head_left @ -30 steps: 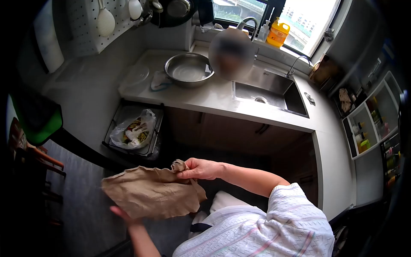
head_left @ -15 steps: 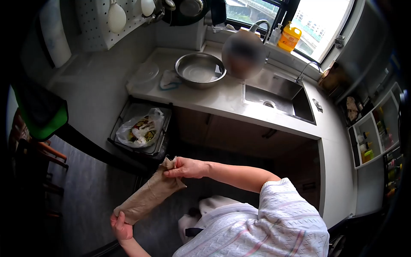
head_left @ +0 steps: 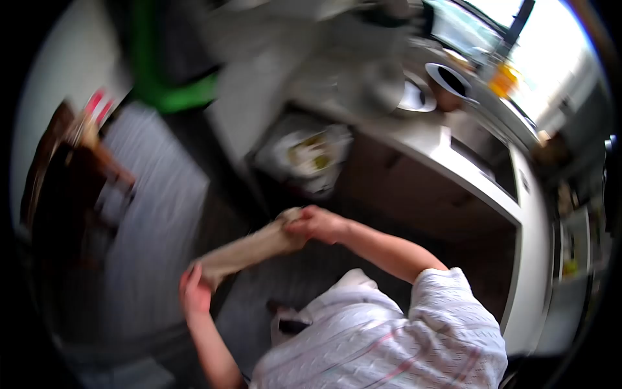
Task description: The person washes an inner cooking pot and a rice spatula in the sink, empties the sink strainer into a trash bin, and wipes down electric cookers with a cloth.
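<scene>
A beige cloth [head_left: 249, 253] stretches between my two hands over the dark floor, folded or hanging in a long strip. My left hand [head_left: 194, 290] pinches its lower left end. At its upper right end, my right hand [head_left: 319, 225] has bunched fabric in closed fingers. Motion blur hides the finer folds. Just beyond my right hand is a bin [head_left: 272, 152] with a plastic bag of food scraps [head_left: 311, 154] in its top.
The white counter [head_left: 424, 139] with its sink [head_left: 483, 152] runs along the right, above brown cabinets [head_left: 421, 175]. A wooden chair [head_left: 71, 194] stands at the left. A blurred green-edged dark object [head_left: 175, 97] hangs at upper left. A yellow bottle [head_left: 504, 79] is by the window.
The view has swung to the left, so counter and bin appear further right and more chair and floor show. Both hands still grip the cloth, now held flatter and narrower.
</scene>
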`<action>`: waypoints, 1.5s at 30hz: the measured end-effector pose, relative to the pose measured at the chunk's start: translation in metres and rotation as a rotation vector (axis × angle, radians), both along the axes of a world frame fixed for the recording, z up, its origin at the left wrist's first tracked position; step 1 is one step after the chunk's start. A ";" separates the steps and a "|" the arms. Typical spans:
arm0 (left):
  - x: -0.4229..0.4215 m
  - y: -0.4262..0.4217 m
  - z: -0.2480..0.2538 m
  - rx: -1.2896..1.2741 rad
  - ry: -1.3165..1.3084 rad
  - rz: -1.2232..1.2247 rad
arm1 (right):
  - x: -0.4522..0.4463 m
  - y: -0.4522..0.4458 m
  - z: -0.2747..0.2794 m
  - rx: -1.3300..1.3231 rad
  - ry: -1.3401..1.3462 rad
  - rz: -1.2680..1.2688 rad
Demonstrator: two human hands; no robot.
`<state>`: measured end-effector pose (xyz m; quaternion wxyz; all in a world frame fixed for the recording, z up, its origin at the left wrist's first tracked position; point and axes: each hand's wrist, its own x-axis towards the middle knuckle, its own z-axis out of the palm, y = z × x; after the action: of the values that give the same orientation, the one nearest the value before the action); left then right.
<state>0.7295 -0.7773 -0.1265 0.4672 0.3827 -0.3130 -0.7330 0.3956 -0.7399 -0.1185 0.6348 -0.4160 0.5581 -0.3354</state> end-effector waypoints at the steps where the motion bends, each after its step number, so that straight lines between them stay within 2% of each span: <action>1: 0.033 -0.005 -0.009 0.056 -0.016 0.038 | 0.024 -0.011 -0.001 0.037 0.062 0.027; 2: 0.053 -0.011 -0.014 0.003 0.010 0.058 | 0.045 -0.021 0.006 0.089 0.041 -0.040; 3: 0.072 -0.017 -0.012 0.003 -0.039 0.094 | 0.065 -0.037 -0.016 0.035 -0.166 -0.066; 5: 0.089 -0.032 0.007 -0.025 -0.143 0.155 | 0.100 -0.059 -0.006 0.027 -0.327 -0.074; 9: 0.166 -0.058 -0.008 -0.046 -0.270 0.283 | 0.167 -0.106 -0.024 0.019 -0.318 -0.019; 14: 0.226 -0.095 -0.025 -0.031 -0.247 0.396 | 0.228 -0.176 -0.034 0.079 -0.301 -0.002; 17: 0.246 -0.120 -0.037 0.028 -0.225 0.406 | 0.249 -0.228 -0.053 0.125 -0.413 0.035; 19: 0.257 -0.140 -0.037 0.085 -0.207 0.424 | 0.270 -0.266 -0.034 0.157 -0.479 0.065; 23: 0.286 -0.200 -0.027 -0.035 -0.161 0.538 | 0.318 -0.364 -0.038 0.090 -0.643 0.033; 26: 0.314 -0.253 -0.020 -0.055 -0.230 0.493 | 0.352 -0.418 -0.064 0.225 -0.405 0.251; 28: 0.321 -0.285 -0.013 -0.050 -0.284 0.542 | 0.376 -0.445 -0.063 0.231 -0.370 0.527; 31: 0.345 -0.315 -0.013 0.076 -0.307 0.608 | 0.402 -0.489 -0.083 0.243 -0.370 0.641; 32: 0.359 -0.326 -0.024 0.070 -0.369 0.618 | 0.409 -0.505 -0.079 0.265 -0.378 0.553; 34: 0.374 -0.358 -0.037 0.070 -0.335 0.653 | 0.424 -0.536 -0.063 0.326 -0.404 0.362; 36: 0.383 -0.405 -0.044 0.050 -0.343 0.690 | 0.438 -0.578 -0.070 0.261 -0.398 0.343; 39: 0.388 -0.490 -0.041 -0.200 -0.984 0.572 | 0.461 -0.635 -0.072 0.231 -0.273 0.332; 40: 0.377 -0.519 -0.020 -0.530 -1.271 0.493 | 0.471 -0.653 -0.069 0.246 -0.257 0.316; 41: 0.365 -0.548 -0.005 -0.563 -1.346 0.302 | 0.480 -0.671 -0.065 0.262 -0.243 0.299; 42: 0.350 -0.575 0.007 -0.779 -1.441 0.175 | 0.489 -0.686 -0.057 0.246 -0.333 0.234; 43: 0.333 -0.592 0.022 -0.793 -1.448 -0.037 | 0.491 -0.700 -0.054 0.229 -0.373 0.213; 44: 0.323 -0.612 0.010 -0.935 -1.461 -0.152 | 0.491 -0.718 -0.052 0.205 -0.413 0.193; 45: 0.314 -0.627 0.019 -0.911 -1.483 -0.371 | 0.490 -0.736 -0.045 0.175 -0.453 0.170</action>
<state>1.0438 -1.4039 -0.1077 0.1248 0.4789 -0.8532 -0.1648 0.8852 -1.4763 -0.1635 0.8031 -0.3192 0.3917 -0.3157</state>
